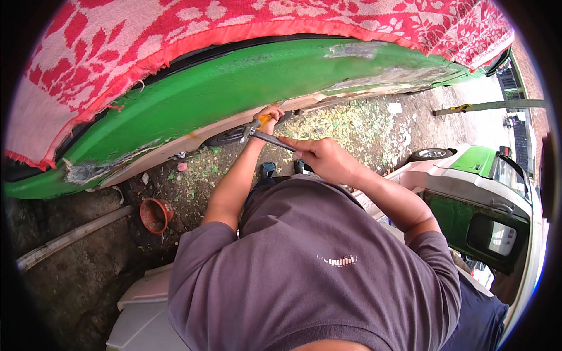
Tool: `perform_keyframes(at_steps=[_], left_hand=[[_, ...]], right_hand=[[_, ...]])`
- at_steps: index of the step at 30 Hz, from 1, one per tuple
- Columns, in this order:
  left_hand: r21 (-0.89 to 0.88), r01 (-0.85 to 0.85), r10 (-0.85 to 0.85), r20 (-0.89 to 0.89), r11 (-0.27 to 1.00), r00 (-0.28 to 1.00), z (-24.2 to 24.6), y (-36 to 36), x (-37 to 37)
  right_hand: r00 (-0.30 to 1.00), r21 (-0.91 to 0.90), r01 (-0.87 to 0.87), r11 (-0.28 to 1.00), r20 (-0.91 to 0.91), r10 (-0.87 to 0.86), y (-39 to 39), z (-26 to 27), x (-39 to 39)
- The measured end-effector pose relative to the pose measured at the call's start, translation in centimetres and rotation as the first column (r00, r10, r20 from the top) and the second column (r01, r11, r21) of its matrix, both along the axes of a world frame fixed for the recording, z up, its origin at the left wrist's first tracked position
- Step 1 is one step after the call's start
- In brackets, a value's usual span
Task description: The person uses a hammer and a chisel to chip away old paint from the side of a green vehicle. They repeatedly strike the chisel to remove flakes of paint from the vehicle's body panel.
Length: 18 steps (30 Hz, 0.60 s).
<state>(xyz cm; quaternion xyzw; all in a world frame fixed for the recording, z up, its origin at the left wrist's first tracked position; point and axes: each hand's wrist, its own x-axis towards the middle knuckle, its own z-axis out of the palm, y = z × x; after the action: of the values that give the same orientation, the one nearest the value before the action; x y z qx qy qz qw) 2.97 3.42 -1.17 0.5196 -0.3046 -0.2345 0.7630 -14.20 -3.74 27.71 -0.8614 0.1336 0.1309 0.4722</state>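
My left hand [268, 117] is closed around the yellow-orange handle [265, 120] of a tool, probably a scraper or chisel, held against the lower side of a green vehicle body [246, 83]. What the tool's tip touches is too small to tell. My right hand [324, 158] grips the dark shaft of a hammer [274, 140]. The hammer's metal head is right beside the end of the yellow-orange handle; whether they touch cannot be told. Flaked paint and bare grey patches show on the green panel, with a pale strip along its lower edge.
A red floral cloth [184, 26] covers the vehicle's upper part. Paint chips [347, 127] litter the ground. An orange-brown bucket [156, 215] stands at the left, near a long pale beam [74, 237]. Behind at the right is another green and white vehicle [474, 162].
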Motion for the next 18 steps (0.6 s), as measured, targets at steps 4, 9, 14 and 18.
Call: perform_keyframes(at_steps=[4,9,14,18], left_hand=[[0.032,0.006,-0.007,0.032,0.999,0.999,0.1,0.1,0.0],[0.026,0.031,-0.03,-0.038,0.999,0.999,-1.0,-0.8,0.2],[0.067,0.058,-0.057,-0.025,0.996,0.998,0.4,-0.4,0.0],[0.01,0.055,-0.054,-0.012,0.998,0.998,0.6,1.2,0.7]], right_hand=[[0.99,-0.006,-0.076,0.997,0.116,0.076,0.3,-1.6,0.2],[0.994,-0.024,-0.055,0.998,0.091,0.057,0.1,-2.2,0.5],[0.99,-0.059,-0.041,0.997,0.135,0.049,-0.9,-2.6,-0.1],[0.997,-0.011,0.071,0.997,0.016,-0.071,-3.1,-2.8,-1.2]])
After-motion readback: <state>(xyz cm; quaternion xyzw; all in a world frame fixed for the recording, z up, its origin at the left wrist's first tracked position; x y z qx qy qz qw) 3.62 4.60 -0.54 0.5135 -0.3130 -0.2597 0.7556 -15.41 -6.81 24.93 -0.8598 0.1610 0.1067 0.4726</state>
